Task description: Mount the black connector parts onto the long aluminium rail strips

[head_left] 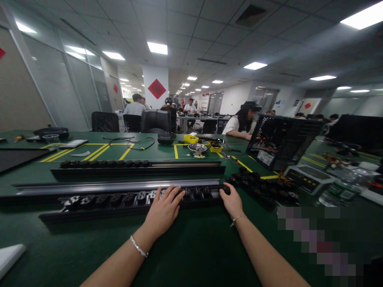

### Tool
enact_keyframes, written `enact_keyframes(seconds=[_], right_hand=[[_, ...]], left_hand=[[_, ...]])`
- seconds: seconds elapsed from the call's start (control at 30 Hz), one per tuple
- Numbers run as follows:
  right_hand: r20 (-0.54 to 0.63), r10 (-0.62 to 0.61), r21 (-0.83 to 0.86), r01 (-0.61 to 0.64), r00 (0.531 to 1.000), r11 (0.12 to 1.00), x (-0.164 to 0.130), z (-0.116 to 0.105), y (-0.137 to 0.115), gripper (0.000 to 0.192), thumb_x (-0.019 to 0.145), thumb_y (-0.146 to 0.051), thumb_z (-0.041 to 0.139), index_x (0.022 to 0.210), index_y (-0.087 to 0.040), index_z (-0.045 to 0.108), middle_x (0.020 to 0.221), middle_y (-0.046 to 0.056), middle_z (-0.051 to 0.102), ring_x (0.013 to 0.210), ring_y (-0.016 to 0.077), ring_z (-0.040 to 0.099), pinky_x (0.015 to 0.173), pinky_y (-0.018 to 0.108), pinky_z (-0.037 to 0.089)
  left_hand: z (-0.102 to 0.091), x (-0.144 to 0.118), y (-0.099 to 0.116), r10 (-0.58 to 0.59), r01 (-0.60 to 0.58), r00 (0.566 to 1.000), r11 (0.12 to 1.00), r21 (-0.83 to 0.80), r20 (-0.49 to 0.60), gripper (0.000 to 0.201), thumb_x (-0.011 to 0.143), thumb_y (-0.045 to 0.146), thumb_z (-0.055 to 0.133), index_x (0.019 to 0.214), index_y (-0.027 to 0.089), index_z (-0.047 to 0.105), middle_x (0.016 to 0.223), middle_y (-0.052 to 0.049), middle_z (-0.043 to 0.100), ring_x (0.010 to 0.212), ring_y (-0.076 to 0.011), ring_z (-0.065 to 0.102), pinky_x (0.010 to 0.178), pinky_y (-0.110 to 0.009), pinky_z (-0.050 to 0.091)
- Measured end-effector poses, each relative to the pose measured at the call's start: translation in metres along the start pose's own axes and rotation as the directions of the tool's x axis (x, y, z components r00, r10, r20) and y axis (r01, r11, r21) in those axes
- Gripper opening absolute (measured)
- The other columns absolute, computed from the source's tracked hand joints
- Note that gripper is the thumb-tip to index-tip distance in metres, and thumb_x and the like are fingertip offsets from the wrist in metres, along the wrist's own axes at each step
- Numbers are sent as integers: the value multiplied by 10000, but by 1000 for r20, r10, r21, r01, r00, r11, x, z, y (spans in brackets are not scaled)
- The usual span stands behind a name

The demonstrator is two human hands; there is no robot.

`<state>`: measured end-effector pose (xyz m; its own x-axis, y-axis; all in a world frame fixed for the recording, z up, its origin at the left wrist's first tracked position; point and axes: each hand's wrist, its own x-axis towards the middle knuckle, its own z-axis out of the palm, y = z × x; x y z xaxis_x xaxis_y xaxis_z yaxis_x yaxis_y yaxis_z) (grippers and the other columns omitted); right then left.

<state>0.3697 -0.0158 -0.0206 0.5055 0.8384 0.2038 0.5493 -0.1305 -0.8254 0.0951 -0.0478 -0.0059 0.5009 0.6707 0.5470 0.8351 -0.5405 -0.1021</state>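
Observation:
A long black rail (89,214) lies across the green table in front of me, with a row of round black socket-like pieces (115,200) set along it. My left hand (164,209) rests flat over the middle of this row, fingers stretched out and covering some of the pieces. At the rail's right end, my right hand (232,202) closes its thumb and fingers around a small round black piece (227,190). Just behind lies a second rail with a smooth grey inside (125,186). Farther back, another black rail (185,170) carries round pieces in its left half.
Loose black parts with wires (263,185) are heaped to the right. Beyond them stand an open computer case (281,139), a power supply unit (309,178) and a plastic bottle (341,190). A metal bowl (197,149) and yellow bin (190,139) sit at the back. A person (239,121) sits across.

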Motion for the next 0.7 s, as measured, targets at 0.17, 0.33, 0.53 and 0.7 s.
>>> enact_keyframes(seconds=[0.17, 0.33, 0.53, 0.7], right_hand=[[-28, 17, 52, -16, 999, 999, 3, 1, 4, 452, 686, -369, 538, 1098, -188, 581, 1014, 70, 656, 922, 223, 608, 805, 325, 453], [-19, 44, 66, -42, 999, 997, 5, -1, 7, 390, 680, -381, 548, 1018, -195, 603, 940, 59, 669, 868, 218, 617, 751, 315, 461], [-34, 30, 55, -28, 999, 998, 7, -3, 7, 373, 664, -376, 567, 987, -195, 609, 904, 51, 673, 829, 203, 622, 725, 301, 463], [-61, 16, 47, -14, 998, 999, 14, -6, 16, 378, 646, -393, 588, 973, -207, 625, 875, 45, 675, 785, 197, 624, 691, 298, 464]], left_hand=[[-1, 0, 0, -8, 8, 1000, 1000, -4, 8, 447, 869, 253, 399, 1310, 324, 424, 1360, -18, 482, 1285, -235, 382, 1070, -525, 252], [0, 0, -1, 1, -1, 1000, 1000, -12, 4, 449, 867, 247, 408, 1311, 307, 429, 1356, -35, 487, 1287, -239, 380, 1073, -523, 252], [1, 0, -2, 2, -1, 1000, 1000, -7, 11, 446, 871, 257, 407, 1313, 311, 425, 1362, -25, 480, 1290, -233, 377, 1067, -500, 279], [3, 0, -3, 14, -14, 1000, 1000, 2, 6, 446, 867, 255, 427, 1310, 314, 431, 1363, -22, 478, 1286, -223, 382, 1048, -447, 329]])
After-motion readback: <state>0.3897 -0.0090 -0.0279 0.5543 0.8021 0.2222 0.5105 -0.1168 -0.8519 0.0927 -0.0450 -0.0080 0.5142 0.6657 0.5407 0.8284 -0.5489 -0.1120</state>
